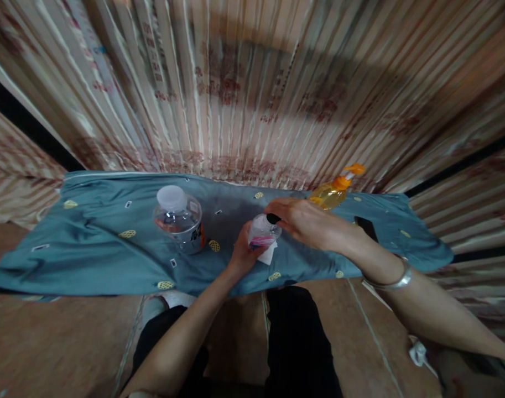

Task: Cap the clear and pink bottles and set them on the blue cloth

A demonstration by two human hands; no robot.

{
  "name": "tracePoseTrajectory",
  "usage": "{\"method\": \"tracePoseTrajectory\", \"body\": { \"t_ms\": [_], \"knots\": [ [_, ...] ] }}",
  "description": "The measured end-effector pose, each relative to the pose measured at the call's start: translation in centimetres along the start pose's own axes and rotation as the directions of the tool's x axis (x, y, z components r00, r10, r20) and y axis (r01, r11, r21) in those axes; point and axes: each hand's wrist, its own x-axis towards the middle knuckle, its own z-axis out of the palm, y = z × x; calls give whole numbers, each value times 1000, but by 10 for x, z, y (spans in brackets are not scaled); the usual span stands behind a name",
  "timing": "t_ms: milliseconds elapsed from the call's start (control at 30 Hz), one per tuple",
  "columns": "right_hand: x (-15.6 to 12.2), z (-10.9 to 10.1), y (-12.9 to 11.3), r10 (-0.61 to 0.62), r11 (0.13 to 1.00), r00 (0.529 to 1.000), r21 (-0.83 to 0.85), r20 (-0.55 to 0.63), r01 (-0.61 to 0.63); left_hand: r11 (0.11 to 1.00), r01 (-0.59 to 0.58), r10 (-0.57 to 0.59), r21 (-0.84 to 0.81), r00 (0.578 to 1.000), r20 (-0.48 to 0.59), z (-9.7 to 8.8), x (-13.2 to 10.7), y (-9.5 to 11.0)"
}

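Note:
A small clear bottle (262, 230) with a pink label and a dark cap stands near the front edge of a table covered by a blue-grey patterned cloth (90, 243). My left hand (243, 254) is wrapped round the bottle's body from below and also seems to pinch a bit of white paper (269, 255). My right hand (306, 220) reaches in from the right, its fingers closed over the bottle's dark cap. A silver bangle (391, 283) sits on my right wrist.
A large clear plastic jug (178, 218) with a white cap stands to the left. A yellow pump bottle (333, 190) with an orange top stands behind my right hand, a dark flat object (366, 228) beside it. Striped curtains (252, 83) hang behind. My legs are below the table.

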Motion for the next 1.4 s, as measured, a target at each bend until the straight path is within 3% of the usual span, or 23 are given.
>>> {"method": "tracePoseTrajectory", "body": {
  "t_ms": [433,533,700,767,967,1167,1333,1400],
  "knots": [
    [10,3,-7,154,933,987,-336,45,-130,999,-36,36,-7,999,0,2,0,-2],
    [11,2,-3,135,943,990,-310,26,-121,999,-42,42,-3,999,-4,3,-1,-4],
    [9,-5,-1,-36,980,999,-193,38,43,999,-52,52,5,999,-14,3,-2,-6],
    [12,-7,-3,-24,975,996,-220,84,42,998,-62,62,8,998,-14,2,-2,-7],
    [21,-9,-9,171,929,978,-350,116,-121,997,-78,78,14,997,-2,2,-1,-5],
    [15,-9,0,-41,972,998,-230,42,50,996,-84,84,23,996,1,2,0,-1],
    [17,-9,-5,123,945,986,-316,110,-82,996,-81,81,22,997,13,2,0,1],
    [16,-8,-5,99,953,992,-295,83,-71,997,-78,78,22,997,9,2,1,0]
  ]
}}
